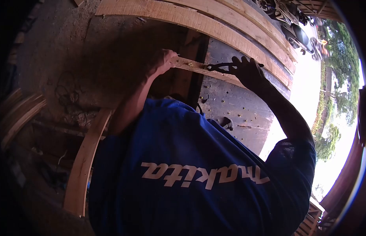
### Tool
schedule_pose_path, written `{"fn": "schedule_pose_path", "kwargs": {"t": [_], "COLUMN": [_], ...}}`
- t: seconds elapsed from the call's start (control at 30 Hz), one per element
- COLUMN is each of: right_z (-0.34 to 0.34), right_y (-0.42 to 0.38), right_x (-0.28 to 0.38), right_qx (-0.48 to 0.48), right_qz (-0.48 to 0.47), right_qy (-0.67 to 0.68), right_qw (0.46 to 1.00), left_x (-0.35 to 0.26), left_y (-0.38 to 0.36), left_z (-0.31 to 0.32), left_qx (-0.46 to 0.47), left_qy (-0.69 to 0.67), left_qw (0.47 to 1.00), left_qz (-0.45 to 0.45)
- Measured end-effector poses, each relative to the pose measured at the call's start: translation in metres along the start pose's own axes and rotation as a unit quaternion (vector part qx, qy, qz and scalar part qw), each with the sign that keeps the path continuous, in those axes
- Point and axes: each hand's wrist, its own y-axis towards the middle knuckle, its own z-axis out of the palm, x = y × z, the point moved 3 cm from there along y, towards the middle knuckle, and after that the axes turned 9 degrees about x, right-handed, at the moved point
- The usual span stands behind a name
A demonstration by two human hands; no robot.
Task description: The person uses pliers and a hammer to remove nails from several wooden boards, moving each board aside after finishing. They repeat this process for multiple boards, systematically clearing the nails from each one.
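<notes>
My left hand [164, 63] is closed round the near end of a narrow wooden board [193, 66], which runs to the right over a dark worktop [242, 104]. My right hand [246, 71] grips the handles of dark pincers [222, 66]. Their jaws are at the board's upper face, a short way right of my left hand. Whether the jaws hold a nail is too small to tell. Part of the board passes behind my right hand and forearm.
Long planks [214, 28] lie beyond my hands. Small bits, possibly nails, are scattered on the worktop near a dark object [226, 123] by my body. Another plank [82, 173] stands out at my left. Parked motorcycles [295, 33] are at the upper right.
</notes>
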Motion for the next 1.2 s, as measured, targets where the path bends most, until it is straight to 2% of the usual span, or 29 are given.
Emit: {"fn": "schedule_pose_path", "kwargs": {"t": [0.07,0.2,0.27,0.33,0.37,0.4,0.43,0.47,0.5,0.53,0.57,0.63,0.67,0.7,0.77,0.8,0.83,0.87,0.9,0.97,1.2], "right_z": [0.001,0.007,0.015,0.031,0.038,0.040,0.049,0.062,0.076,0.086,0.096,0.118,0.090,0.059,0.055,0.045,0.029,0.014,0.010,-0.006,-0.068], "right_y": [0.003,0.003,0.001,-0.009,-0.010,-0.016,-0.022,-0.023,-0.025,-0.025,-0.020,-0.006,0.002,0.000,0.011,0.010,0.007,0.005,0.004,0.006,0.024], "right_x": [-0.003,-0.008,-0.009,-0.001,-0.001,-0.001,0.007,0.007,0.008,0.012,0.015,0.013,0.011,0.008,0.004,0.014,0.026,0.033,0.033,0.034,0.034], "right_qx": [0.019,0.000,0.032,0.032,0.028,-0.050,-0.047,-0.073,-0.095,-0.117,-0.117,-0.136,-0.133,-0.046,0.121,0.116,0.095,0.067,0.065,-0.022,0.075], "right_qz": [-0.008,-0.020,-0.018,-0.004,0.009,0.001,0.003,0.057,0.105,0.162,0.161,0.244,0.156,0.130,0.063,0.063,0.125,0.177,0.178,0.128,0.069], "right_qy": [0.008,0.006,0.022,0.041,0.063,0.101,0.105,0.251,0.392,0.449,0.453,0.661,0.825,0.837,0.721,0.724,0.504,0.242,0.241,0.181,0.114], "right_qw": [1.000,1.000,0.999,0.999,0.998,0.994,0.993,0.964,0.909,0.871,0.869,0.697,0.526,0.530,0.679,0.677,0.849,0.952,0.952,0.975,0.988], "left_x": [0.001,-0.004,0.006,0.008,0.013,0.006,0.000,0.000,-0.003,-0.004,-0.006,0.000,0.003,0.005,0.008,0.006,0.004,0.003,0.003,0.003,0.020], "left_y": [-0.004,-0.004,-0.004,-0.001,0.000,-0.006,-0.008,-0.002,0.000,0.000,-0.002,-0.004,-0.005,-0.003,-0.004,-0.005,-0.005,-0.004,-0.002,-0.001,-0.009], "left_z": [-0.001,-0.005,0.004,0.008,0.010,0.009,0.007,0.001,-0.002,-0.003,-0.003,0.000,0.005,0.007,0.009,0.007,0.006,0.005,0.006,0.005,0.005], "left_qx": [-0.051,-0.050,-0.083,-0.078,-0.072,-0.065,-0.045,-0.031,-0.032,-0.015,0.005,-0.017,-0.039,-0.034,-0.046,-0.044,-0.024,-0.005,-0.007,-0.038,-0.049], "left_qy": [0.012,0.000,0.003,-0.003,-0.005,-0.009,-0.004,0.006,0.006,0.004,0.003,0.014,0.021,0.027,0.031,0.037,0.046,0.053,0.056,0.007,-0.096], "left_qw": [0.999,0.999,0.996,0.996,0.997,0.997,0.999,0.999,0.999,1.000,1.000,1.000,0.999,0.999,0.998,0.998,0.999,0.998,0.998,0.999,0.991], "left_qz": [0.012,0.008,0.032,0.034,0.035,0.034,0.020,0.010,0.011,-0.002,-0.016,0.000,0.020,0.022,0.016,0.017,-0.005,-0.028,-0.028,0.035,0.080]}}
